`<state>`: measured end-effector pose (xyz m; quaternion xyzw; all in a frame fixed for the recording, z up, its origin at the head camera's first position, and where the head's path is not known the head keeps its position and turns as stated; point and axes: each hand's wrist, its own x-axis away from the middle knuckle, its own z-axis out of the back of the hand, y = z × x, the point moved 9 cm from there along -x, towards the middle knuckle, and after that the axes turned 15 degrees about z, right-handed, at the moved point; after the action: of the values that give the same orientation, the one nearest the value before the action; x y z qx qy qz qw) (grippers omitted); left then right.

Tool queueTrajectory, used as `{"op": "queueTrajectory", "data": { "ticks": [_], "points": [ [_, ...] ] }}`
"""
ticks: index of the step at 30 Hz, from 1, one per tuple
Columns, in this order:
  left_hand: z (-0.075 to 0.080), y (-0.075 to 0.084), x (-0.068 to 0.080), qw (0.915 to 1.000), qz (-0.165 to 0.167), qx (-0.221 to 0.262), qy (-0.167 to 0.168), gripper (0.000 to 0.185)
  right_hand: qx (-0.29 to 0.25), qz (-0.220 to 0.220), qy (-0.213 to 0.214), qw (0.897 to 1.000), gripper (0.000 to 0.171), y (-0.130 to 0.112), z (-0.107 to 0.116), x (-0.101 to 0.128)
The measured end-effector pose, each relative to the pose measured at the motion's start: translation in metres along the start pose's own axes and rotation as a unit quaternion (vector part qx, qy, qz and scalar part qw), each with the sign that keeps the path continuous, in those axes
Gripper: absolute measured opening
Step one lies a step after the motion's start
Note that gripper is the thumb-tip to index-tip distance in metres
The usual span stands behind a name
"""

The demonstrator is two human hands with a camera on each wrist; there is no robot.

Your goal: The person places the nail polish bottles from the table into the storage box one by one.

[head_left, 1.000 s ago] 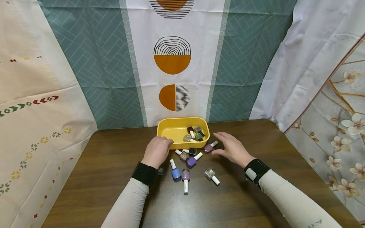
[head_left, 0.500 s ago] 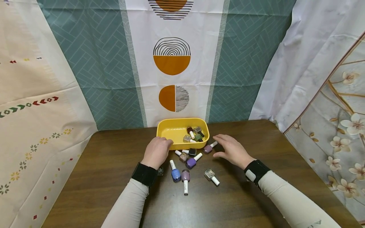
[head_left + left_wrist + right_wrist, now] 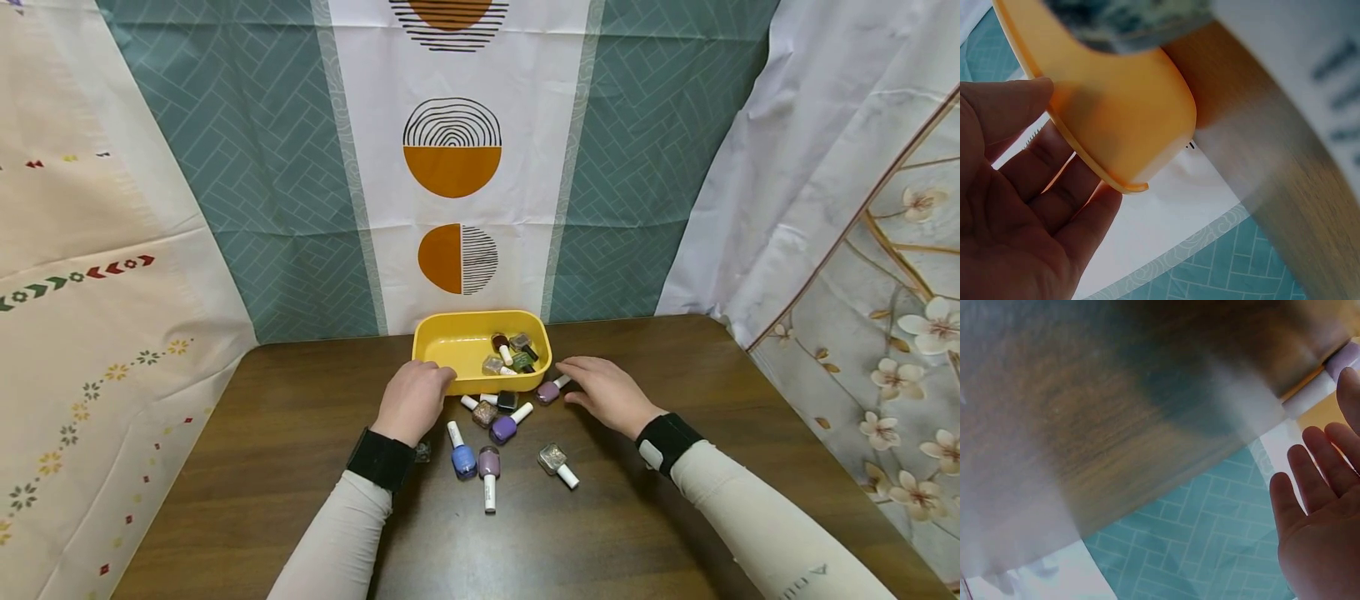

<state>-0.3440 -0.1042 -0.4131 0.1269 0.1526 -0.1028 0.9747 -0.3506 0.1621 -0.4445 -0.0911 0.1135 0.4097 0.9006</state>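
Note:
A yellow tray (image 3: 450,346) stands at the table's far middle with several nail polish bottles (image 3: 512,352) in its right half. My left hand (image 3: 429,377) grips the tray's near left corner; in the left wrist view the tray's rim (image 3: 1124,182) lies between thumb and fingers (image 3: 1088,209). My right hand (image 3: 579,377) is open and flat, its fingertips (image 3: 566,364) by the white cap of a mauve bottle (image 3: 548,391) just right of the tray. In the right wrist view the right hand's fingers (image 3: 1319,465) are straight, close to that cap (image 3: 1307,397).
Loose bottles lie on the brown table (image 3: 675,517) in front of the tray: blue (image 3: 462,457), lilac (image 3: 489,463), purple (image 3: 504,427), a silver glitter one (image 3: 553,457), a brown glitter one (image 3: 484,412), black (image 3: 507,400). Patterned curtains (image 3: 285,208) hang behind and at both sides.
My right hand has moved left and down towards the mauve bottle beside the tray. The left hand and the tray have stayed put.

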Motion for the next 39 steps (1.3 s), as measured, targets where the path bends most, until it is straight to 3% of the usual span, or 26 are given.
{"op": "queueTrajectory", "data": {
  "ticks": [27,39],
  "points": [
    [-0.003,0.0,0.0,1.0,-0.002,-0.003,-0.001,0.007,0.038,0.038,-0.024,0.998,0.042,0.003,-0.012,-0.01],
    [0.003,0.002,0.002,0.9992,-0.025,-0.002,0.03,0.007,0.037,0.028,-0.021,0.999,0.026,0.0,-0.013,-0.008]
  ]
}}
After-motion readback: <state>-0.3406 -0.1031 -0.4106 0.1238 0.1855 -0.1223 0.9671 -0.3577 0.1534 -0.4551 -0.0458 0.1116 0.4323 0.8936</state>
